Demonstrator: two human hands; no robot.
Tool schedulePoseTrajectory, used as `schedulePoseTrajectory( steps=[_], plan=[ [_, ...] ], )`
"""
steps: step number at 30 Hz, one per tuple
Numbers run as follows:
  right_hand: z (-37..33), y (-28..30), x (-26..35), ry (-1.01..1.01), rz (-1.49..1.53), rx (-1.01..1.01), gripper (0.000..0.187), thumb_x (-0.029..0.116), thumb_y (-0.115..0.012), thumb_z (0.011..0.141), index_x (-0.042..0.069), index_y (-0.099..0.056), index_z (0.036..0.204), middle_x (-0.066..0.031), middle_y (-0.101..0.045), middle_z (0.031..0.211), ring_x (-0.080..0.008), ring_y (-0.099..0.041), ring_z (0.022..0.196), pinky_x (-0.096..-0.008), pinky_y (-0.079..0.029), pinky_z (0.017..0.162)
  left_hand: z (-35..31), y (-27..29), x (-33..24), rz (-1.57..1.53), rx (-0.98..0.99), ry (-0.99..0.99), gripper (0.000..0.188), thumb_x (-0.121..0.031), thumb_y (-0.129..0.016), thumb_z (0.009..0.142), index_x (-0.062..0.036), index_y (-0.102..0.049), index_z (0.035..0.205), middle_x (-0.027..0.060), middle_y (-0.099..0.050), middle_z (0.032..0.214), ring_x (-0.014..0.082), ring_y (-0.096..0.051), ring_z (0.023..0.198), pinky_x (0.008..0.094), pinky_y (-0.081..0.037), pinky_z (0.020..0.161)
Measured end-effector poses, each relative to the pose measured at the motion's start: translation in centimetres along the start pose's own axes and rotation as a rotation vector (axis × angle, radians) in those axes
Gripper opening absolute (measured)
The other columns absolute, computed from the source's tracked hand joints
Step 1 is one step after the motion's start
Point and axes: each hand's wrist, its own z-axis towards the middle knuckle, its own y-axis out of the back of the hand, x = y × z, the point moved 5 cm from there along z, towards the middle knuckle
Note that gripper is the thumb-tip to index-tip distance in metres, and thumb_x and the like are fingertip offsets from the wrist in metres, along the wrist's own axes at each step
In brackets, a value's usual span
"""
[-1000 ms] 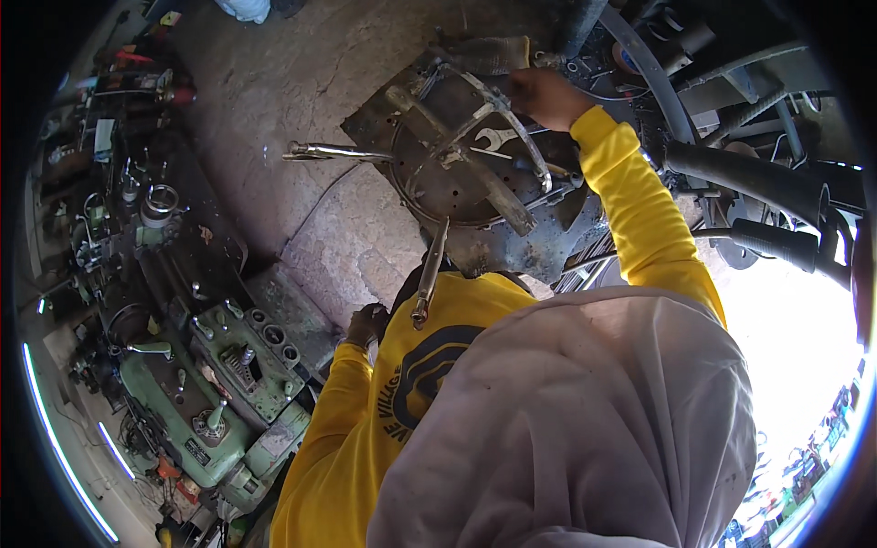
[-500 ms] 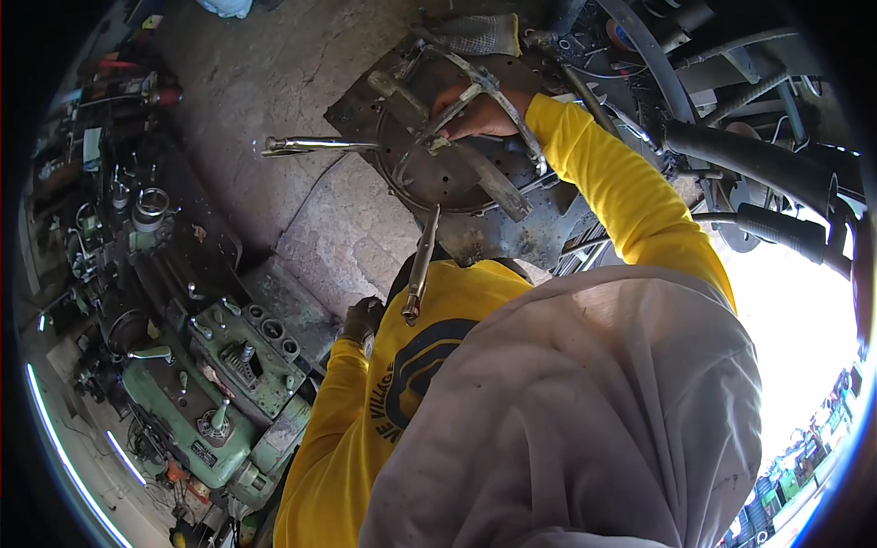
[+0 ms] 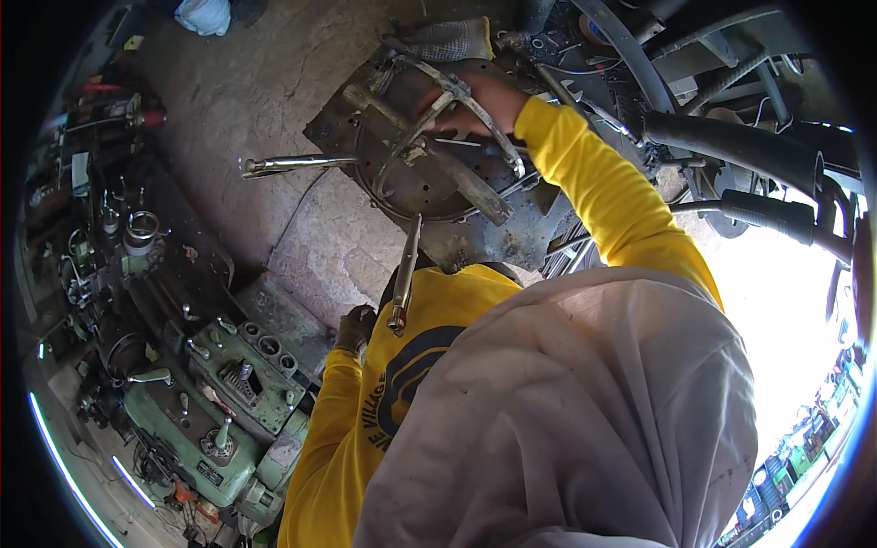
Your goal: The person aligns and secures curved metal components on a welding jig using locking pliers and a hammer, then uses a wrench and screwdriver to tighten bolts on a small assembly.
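A welded frame of curved metal bars (image 3: 448,87) stands on a dark steel plate (image 3: 438,245), with a metal ring (image 3: 376,194) and a flat bar (image 3: 470,187) running across it. My right hand (image 3: 470,108) reaches in among the curved bars, partly covered by them and blurred; its fingers cannot be made out. Locking pliers (image 3: 297,164) grip the ring's left side, and a second pair (image 3: 407,274) is clamped at its near edge, pointing toward me. Low by my side, my left hand (image 3: 354,327) is near the green lathe (image 3: 196,438), its fingers in shadow.
A grey knit glove (image 3: 449,39) lies on the plate's far side. Metal bars and pipes (image 3: 740,155) crowd the right, with a thick black-gripped handle (image 3: 767,217). A cable (image 3: 297,219) crosses the concrete floor (image 3: 237,100). A white bag (image 3: 203,15) sits far left.
My right hand has drawn back from the middle of the frame, up and to the right among the bars. The whole view has shifted slightly; my left hand stays low beside the lathe.
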Motion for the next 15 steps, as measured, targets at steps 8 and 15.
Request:
schedulePoseTrajectory(
  steps=[8, 15],
  plan=[
    [-3.6, 15.0, -8.7, -0.516, -0.842, -0.459, 0.033, 0.037, -0.056, 0.087, 0.017, -0.066, 0.111, -0.014, -0.066, 0.109, -0.033, -0.062, 0.101, -0.0416, -0.048, 0.091, 0.8, -0.6, 0.5, 0.031, -0.044, -0.004, 0.042, -0.041, -0.059, 0.082, -0.016, -0.063, 0.116, 0.0207, -0.065, 0.108, 0.0333, -0.062, 0.106, 0.0396, -0.048, 0.088],
    [-0.8, 13.8, -12.1, -0.577, -1.092, -0.187, 0.033, 0.02, -0.049, 0.088, 0.011, -0.061, 0.117, -0.0167, -0.063, 0.115, -0.0323, -0.062, 0.105, -0.0391, -0.049, 0.092, 0.9, -2.4, 2.0, 0.201, -0.065, -0.285, 0.037, -0.036, -0.059, 0.084, -0.0127, -0.062, 0.113, 0.0113, -0.066, 0.103, 0.0281, -0.064, 0.093, 0.0388, -0.051, 0.081]
  ],
)
